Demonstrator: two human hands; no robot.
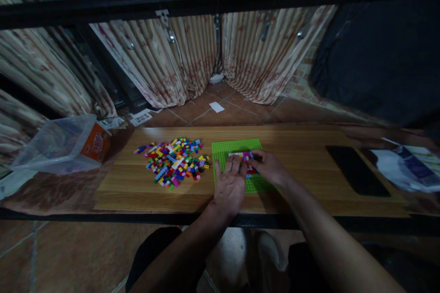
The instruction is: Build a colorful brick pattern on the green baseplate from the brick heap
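A green studded baseplate (pixel 220 149) lies on the wooden board, with a cluster of colourful toy bricks (pixel 246 155) in pink, white, red and blue on it. My left hand (pixel 230 184) is palm down over the plate's left and middle part, fingers stretched out, the outermost one apart from the others. Its fingertips touch the cluster's left side and hide part of it. From the right, my right hand (pixel 269 165) has thumb and forefinger closed at the cluster's right edge, seemingly on a brick there. What exactly lies between the fingertips is mostly hidden.
A loose pile of mixed toy bricks (pixel 175 162) spreads left of the plate. Beyond it stands a clear plastic box (pixel 58 144) with an orange label. A black flat slab (pixel 357 170) rests on the board (pixel 302 146) at right, near a crumpled plastic package (pixel 409 167).
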